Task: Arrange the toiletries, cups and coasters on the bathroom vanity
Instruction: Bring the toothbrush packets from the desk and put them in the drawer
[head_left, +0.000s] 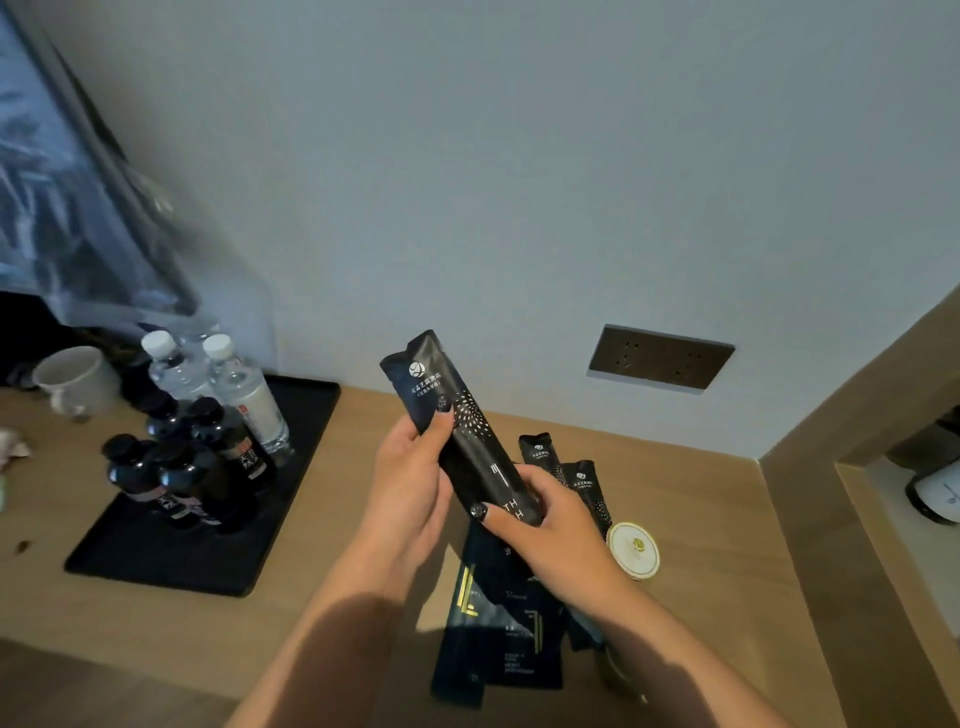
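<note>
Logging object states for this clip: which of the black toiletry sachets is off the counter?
The long black sachet, held up by the left hand and right hand. The other sachets lie on the wooden counter.

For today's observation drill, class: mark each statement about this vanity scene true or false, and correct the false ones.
1. Both hands hold one black sachet. True: left hand and right hand grip it.
2. The bottles stand on a black tray. True.
3. All bottle caps are white. False: two clear bottles have white caps; the dark bottles have black ones.
4. The white mug sits on the tray. False: it stands on the countertop, left of the tray.
</note>
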